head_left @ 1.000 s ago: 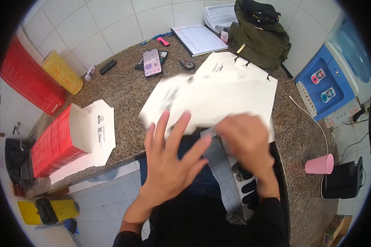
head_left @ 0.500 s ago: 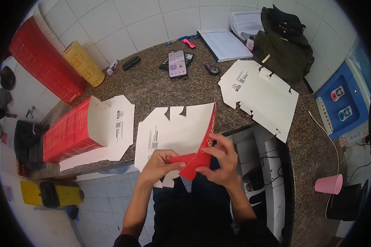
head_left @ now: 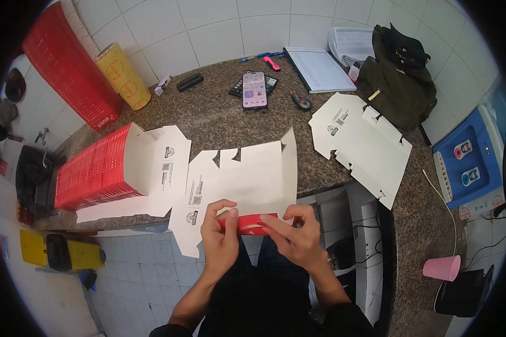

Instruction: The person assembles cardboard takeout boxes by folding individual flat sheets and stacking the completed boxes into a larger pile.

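Carton (head_left: 244,182), near edge pinched in both hands!
Left hand (head_left: 222,238) clasps the red flap (head_left: 250,226) at its left end, right hand (head_left: 298,238) at its right; the white panel spreads beyond the fingers over the counter (head_left: 208,124), right side curling up. Blank (head_left: 371,154) lies rightward, red stack (head_left: 95,168) leftward.

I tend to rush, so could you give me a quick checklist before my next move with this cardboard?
1. Left hand on the red flap: ok, gripping its left end.
2. Right hand on the flap: ok, at its right end.
3. Held cardboard fully flat: not ok, the flap is turned up.
4. Second cardboard sheet clear of it: ok, countertop shows between.
5. Flap's hidden side undamaged: cannot tell.
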